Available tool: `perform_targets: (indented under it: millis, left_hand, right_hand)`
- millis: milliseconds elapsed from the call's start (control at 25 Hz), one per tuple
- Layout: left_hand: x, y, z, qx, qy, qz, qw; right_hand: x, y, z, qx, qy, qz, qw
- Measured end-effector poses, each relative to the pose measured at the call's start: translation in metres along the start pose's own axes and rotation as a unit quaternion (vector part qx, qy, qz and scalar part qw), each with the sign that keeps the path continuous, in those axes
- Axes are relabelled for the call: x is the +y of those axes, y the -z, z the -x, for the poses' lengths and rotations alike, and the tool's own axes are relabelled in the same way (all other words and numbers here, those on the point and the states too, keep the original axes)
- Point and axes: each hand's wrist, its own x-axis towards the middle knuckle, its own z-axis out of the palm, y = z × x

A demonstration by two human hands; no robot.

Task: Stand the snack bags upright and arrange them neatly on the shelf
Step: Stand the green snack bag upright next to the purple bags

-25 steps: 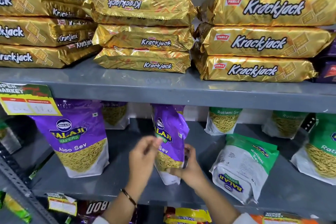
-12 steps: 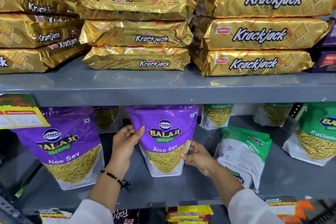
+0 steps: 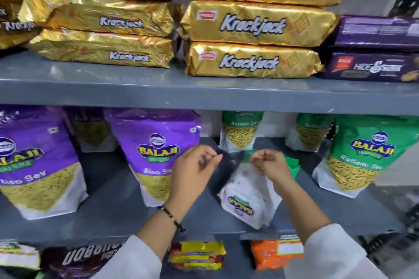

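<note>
Hands over toppled bag, lower grey metal shelf (image 3: 118, 210).
Green-and-white Ratlami Sev pouch (image 3: 247, 197) lies flat, green top toward 1 o'clock; right hand (image 3: 271, 163) pinches that top, left hand (image 3: 195, 170) loosely curled, empty.

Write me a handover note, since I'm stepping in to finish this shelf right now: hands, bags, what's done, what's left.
Left hand: empty, fingers loosely curled, in front of the middle purple Aloo Sev bag.
Right hand: at the top of the fallen green Ratlami Sev bag; grip unclear through blur.
Done: both front purple bags stand upright; the right green bag stands too.
Left: stand the fallen bag, face forward, in line.
</note>
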Motion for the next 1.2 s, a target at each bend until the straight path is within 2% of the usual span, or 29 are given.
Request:
perform_targets:
  millis: [120,200,280,320,400,440,480,520,560,680,800,880,960,1080,1200]
  left_hand:
    - [-0.005,-0.058,-0.014,-0.087,0.075,-0.117,0.987]
    - [-0.013,-0.088,-0.023,-0.194,0.144,-0.196,0.95]
    - [-0.028,-0.102,-0.026,-0.284,0.256,-0.155,0.911]
    - [-0.035,-0.105,-0.025,-0.317,0.305,-0.074,0.895]
    - [-0.042,-0.105,-0.017,-0.274,0.404,0.108,0.866]
    - [-0.038,-0.106,-0.011,-0.248,0.444,0.196,0.838]
    - [-0.038,-0.106,-0.006,-0.239,0.466,0.253,0.813]
    - [-0.035,-0.107,0.001,-0.236,0.47,0.276,0.804]
    - [-0.029,-0.108,0.009,-0.23,0.469,0.29,0.802]
    - [-0.039,-0.116,0.032,-0.139,0.472,0.337,0.803]
    - [-0.053,-0.119,0.045,-0.036,0.476,0.294,0.828]
    - [-0.043,-0.118,0.042,0.023,0.428,0.289,0.856]
    - [-0.032,-0.119,0.038,0.086,0.374,0.315,0.868]
    - [-0.035,-0.129,0.04,0.153,0.371,0.318,0.859]
    - [-0.05,-0.138,0.055,0.162,0.395,0.323,0.844]
  right_hand:
    - [0.038,0.056,-0.014,0.088,-0.053,0.01,0.995]
    - [0.065,0.081,-0.019,0.133,-0.106,0.008,0.985]
    - [0.082,0.091,-0.025,0.122,-0.163,-0.041,0.978]
    - [0.086,0.091,-0.025,0.102,-0.19,-0.084,0.973]
    - [0.089,0.086,-0.023,0.07,-0.217,-0.165,0.96]
    - [0.089,0.087,-0.022,0.062,-0.22,-0.187,0.955]
    - [0.091,0.09,-0.023,0.058,-0.223,-0.194,0.953]
    - [0.091,0.093,-0.022,0.056,-0.228,-0.197,0.952]
    - [0.09,0.097,-0.022,0.05,-0.23,-0.202,0.951]
    - [0.076,0.108,-0.017,0.012,-0.218,-0.215,0.952]
    - [0.051,0.113,-0.011,-0.012,-0.153,-0.216,0.964]
    - [0.03,0.114,-0.012,-0.019,-0.089,-0.222,0.971]
    - [0.01,0.111,-0.017,-0.022,-0.028,-0.224,0.974]
    - [0.001,0.101,-0.014,-0.033,0.025,-0.187,0.982]
    - [0.012,0.096,-0.006,-0.034,0.042,-0.176,0.983]
